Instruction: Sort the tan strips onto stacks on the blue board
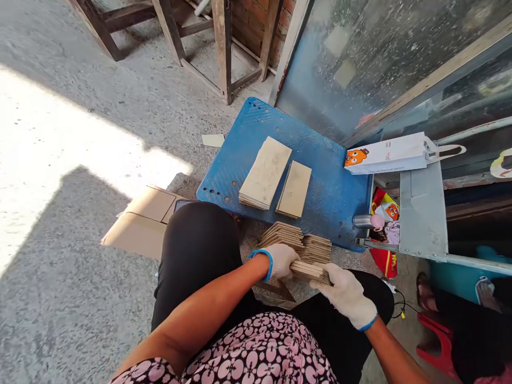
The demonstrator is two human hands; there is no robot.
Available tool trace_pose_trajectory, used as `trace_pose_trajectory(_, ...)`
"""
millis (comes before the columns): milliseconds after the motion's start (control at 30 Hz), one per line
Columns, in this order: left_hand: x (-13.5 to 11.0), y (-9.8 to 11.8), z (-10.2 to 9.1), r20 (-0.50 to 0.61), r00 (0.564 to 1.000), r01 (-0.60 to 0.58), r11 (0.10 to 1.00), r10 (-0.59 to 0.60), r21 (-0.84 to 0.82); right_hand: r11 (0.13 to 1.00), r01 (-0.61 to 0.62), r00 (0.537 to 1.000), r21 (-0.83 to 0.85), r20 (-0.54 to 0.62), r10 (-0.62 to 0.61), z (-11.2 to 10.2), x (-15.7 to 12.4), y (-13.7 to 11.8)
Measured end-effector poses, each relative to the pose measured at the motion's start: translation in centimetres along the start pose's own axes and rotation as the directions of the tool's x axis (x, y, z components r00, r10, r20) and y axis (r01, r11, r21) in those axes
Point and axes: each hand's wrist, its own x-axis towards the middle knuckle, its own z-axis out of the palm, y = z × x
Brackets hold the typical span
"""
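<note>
Between my two gloved hands, above my lap, is a short stack of thin tan boards (310,272). My left hand (282,260), in a white knit glove with a blue cuff, is closed on the stack's left end. The right end is gripped by my right hand (347,296), gloved the same way. Just beyond lie two piles of similar boards, one fanned pile (282,234) and one smaller pile (317,248). On the blue plastic table (320,152) rest a large stack of pale boards (266,172) and a narrower stack (294,188).
A white paper bag (386,153) lies at the table's right, near a metal flask (362,221) and a grey metal ledge (424,213). A cardboard box (138,226) is on the floor at left. Another person's leg and a red stool (438,341) show at right.
</note>
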Motion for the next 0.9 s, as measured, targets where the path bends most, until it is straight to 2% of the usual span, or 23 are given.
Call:
trace_pose_trajectory(67,-0.2,-0.1,-1.6,-0.083,0.982,0.186,0.962,-0.172,0.201,0.997,0.029,0.999,-0.068,0.039,-0.026,1.7,0.9,-1.0)
trace_pose_trajectory(100,-0.2,-0.2,-2.4,-0.168,0.956,0.275,0.935,-0.241,0.225,0.993,0.049,0.996,-0.106,0.074,-0.042,2.5,1.6,-1.6)
trace_pose_trajectory(167,-0.2,-0.5,-4.0,-0.311,0.906,0.356,0.913,-0.287,0.196,0.979,0.091,0.984,-0.182,0.168,-0.06,3.9,3.2,-2.7)
trace_pose_trajectory(233,-0.2,-0.7,-5.1,-0.376,0.876,0.374,0.918,-0.302,0.135,0.962,0.116,0.965,-0.247,0.257,-0.051,5.3,5.0,-3.6)
trace_pose_trajectory(333,-0.1,-0.7,-5.8,-0.394,0.855,0.4,0.912,-0.337,0.087,0.942,0.125,0.941,-0.312,0.338,-0.013,7.2,7.4,-4.4)
trace_pose_trajectory(500,-0.2,-0.8,-5.6,-0.375,0.867,0.371,0.927,-0.328,0.046,0.925,0.092,0.923,-0.368,0.381,0.06,9.6,10.1,-4.6)
trace_pose_trajectory(900,0.6,-1.1,-5.4,-0.373,0.866,0.394,0.914,-0.332,0.102,0.938,0.057,0.914,-0.343,0.396,0.089,11.5,12.8,-3.5)
